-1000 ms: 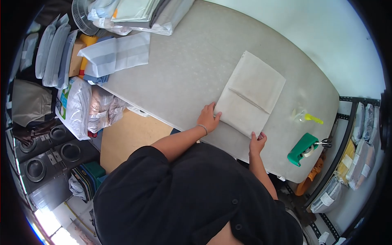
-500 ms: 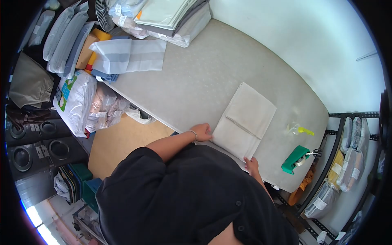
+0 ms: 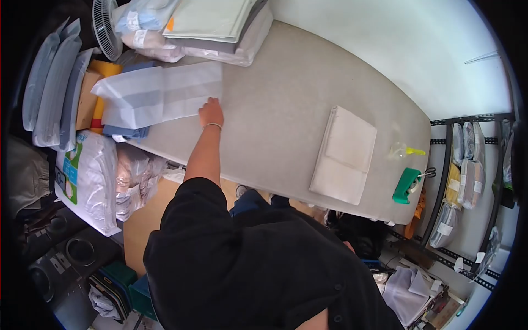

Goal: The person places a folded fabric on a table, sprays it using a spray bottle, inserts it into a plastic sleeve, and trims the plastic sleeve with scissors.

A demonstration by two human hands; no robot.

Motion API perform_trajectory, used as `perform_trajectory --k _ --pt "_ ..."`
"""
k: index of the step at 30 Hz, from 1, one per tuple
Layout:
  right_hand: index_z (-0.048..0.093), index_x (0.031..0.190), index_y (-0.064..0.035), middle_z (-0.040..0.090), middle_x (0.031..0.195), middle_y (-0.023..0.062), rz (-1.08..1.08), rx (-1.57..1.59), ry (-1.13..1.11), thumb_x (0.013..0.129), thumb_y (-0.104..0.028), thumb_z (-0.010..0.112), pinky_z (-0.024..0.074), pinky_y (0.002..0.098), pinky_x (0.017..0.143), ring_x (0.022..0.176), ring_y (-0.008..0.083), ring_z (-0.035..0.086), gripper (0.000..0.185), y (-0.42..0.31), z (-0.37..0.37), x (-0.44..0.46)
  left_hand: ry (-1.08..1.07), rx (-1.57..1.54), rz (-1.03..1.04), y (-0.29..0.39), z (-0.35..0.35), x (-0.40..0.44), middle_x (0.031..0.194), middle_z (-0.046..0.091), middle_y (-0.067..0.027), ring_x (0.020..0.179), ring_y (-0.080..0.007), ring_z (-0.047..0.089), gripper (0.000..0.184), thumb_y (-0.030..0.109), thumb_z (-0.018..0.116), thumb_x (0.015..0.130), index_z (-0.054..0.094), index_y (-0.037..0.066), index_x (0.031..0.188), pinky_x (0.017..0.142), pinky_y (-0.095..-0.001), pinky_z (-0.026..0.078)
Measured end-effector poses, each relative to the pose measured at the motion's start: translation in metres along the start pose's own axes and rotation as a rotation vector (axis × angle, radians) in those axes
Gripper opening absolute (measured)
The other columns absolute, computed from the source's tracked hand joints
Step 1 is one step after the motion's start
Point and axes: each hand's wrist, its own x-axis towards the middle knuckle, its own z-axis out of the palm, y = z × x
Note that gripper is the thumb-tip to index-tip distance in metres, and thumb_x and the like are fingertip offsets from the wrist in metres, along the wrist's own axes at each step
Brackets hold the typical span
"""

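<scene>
My left hand reaches over the table to the near right corner of a translucent white plastic bag, its fingers closed on the edge. The bag lies flat, overlapping another at the left, on folded blue cloth. To the right, a folded cream cloth rests flat near the table's front edge, with no hand on it. Of my right hand only a sliver shows beside my shirt; its fingers are hidden.
A green tape dispenser, scissors and a clear bottle with a yellow nozzle are at the right of the grey table. Stacked packed fabrics stand at the back left. Shelving holds bagged cloth.
My left hand has left the folded cream cloth and moved left to the plastic bag. My right hand has let go of the cloth and drawn back beside my body. The view has shifted.
</scene>
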Motion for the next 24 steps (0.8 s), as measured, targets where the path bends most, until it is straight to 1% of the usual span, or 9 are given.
perform_trajectory --k 4,7,8,9,11,13,18,21,24 --pt "0.062 0.104 -0.0026 0.069 0.091 0.0162 -0.205 0.101 0.053 0.082 -0.031 0.072 0.0512 0.0388 0.079 0.090 0.0314 0.067 0.037 -0.094 0.026 0.002 -0.097 -0.001 0.339 -0.017 0.009 -0.033 0.107 0.064 -0.0077 0.092 -0.0252 0.068 0.019 0.021 0.055 0.090 0.063 0.013 0.105 0.081 -0.0412 0.052" --pt "0.062 0.105 -0.0021 0.069 0.093 0.0173 -0.407 0.083 0.179 0.084 -0.029 0.070 0.0512 0.0392 0.076 0.086 0.0320 0.068 0.035 -0.196 0.025 0.009 -0.220 -0.588 0.324 -0.004 -0.011 -0.105 0.097 0.070 -0.0108 0.087 -0.0278 0.068 0.016 0.023 0.060 0.086 0.069 0.011 0.093 0.079 -0.0401 0.053" --pt "0.061 0.103 -0.0011 0.068 0.091 0.0123 -0.396 0.226 0.078 0.089 -0.030 0.067 0.0510 0.0337 0.072 0.080 0.0228 0.066 0.033 -0.249 0.011 -0.009 -0.267 -0.733 0.342 0.002 -0.023 -0.131 0.093 0.071 -0.0117 0.085 -0.0278 0.068 0.016 0.024 0.064 0.084 0.070 0.011 0.089 0.078 -0.0387 0.053" --pt "0.061 0.105 -0.0022 0.066 0.092 0.0074 -0.324 0.660 -0.159 0.092 -0.035 0.063 0.0504 0.0315 0.067 0.077 0.0174 0.062 0.035 -0.249 0.034 0.028 -0.322 -0.884 0.383 0.008 -0.039 -0.157 0.085 0.070 -0.0091 0.081 -0.0228 0.068 0.018 0.026 0.069 0.083 0.069 0.009 0.088 0.075 -0.0353 0.054" --pt "0.058 0.107 -0.0012 0.066 0.095 0.0096 -0.178 0.847 -0.239 0.096 -0.029 0.058 0.0533 0.0314 0.066 0.080 0.0186 0.064 0.030 -0.349 0.001 -0.025 -0.408 -1.021 0.450 0.011 -0.078 -0.190 0.076 0.069 -0.0065 0.078 -0.0177 0.067 0.022 0.027 0.074 0.082 0.069 0.006 0.086 0.073 -0.0320 0.054" --pt "0.053 0.112 -0.0050 0.060 0.097 0.0098 -0.215 1.080 -0.322 0.094 -0.037 0.062 0.0530 0.0326 0.065 0.082 0.0179 0.060 0.038 -0.392 -0.003 -0.036 -0.561 -1.209 0.492 0.012 -0.114 -0.217 0.078 0.066 -0.0032 0.078 -0.0101 0.063 0.020 0.018 0.079 0.082 0.065 0.003 0.084 0.072 -0.0252 0.053" --pt "0.049 0.105 -0.0084 0.055 0.088 0.0058 -0.300 1.238 -0.331 0.091 -0.044 0.065 0.0529 0.0323 0.063 0.078 0.0163 0.059 0.041 -0.443 -0.027 -0.086 -0.601 -1.535 0.553 -0.016 -0.147 -0.239 0.085 0.063 -0.0013 0.078 -0.0079 0.061 0.021 0.008 0.080 0.080 0.060 0.003 0.081 0.068 -0.0221 0.051" --pt "0.047 0.098 -0.0108 0.052 0.083 0.0016 -0.420 1.058 -0.327 0.091 -0.044 0.064 0.0524 0.0321 0.066 0.072 0.0142 0.057 0.038 -0.453 -0.030 -0.111 -0.709 -1.629 0.532 -0.033 -0.158 -0.253 0.083 0.060 0.0002 0.075 -0.0060 0.057 0.024 0.008 0.081 0.079 0.058 0.005 0.078 0.067 -0.0208 0.048" --pt "0.046 0.098 -0.0101 0.052 0.079 0.0008 -0.475 0.970 -0.329 0.089 -0.040 0.068 0.0507 0.0283 0.057 0.063 0.0111 0.054 0.039 -0.455 -0.021 -0.115 -0.718 -1.584 0.520 -0.039 -0.164 -0.269 0.080 0.057 0.0017 0.072 -0.0044 0.053 0.028 0.007 0.082 0.078 0.055 0.007 0.075 0.066 -0.0202 0.046"
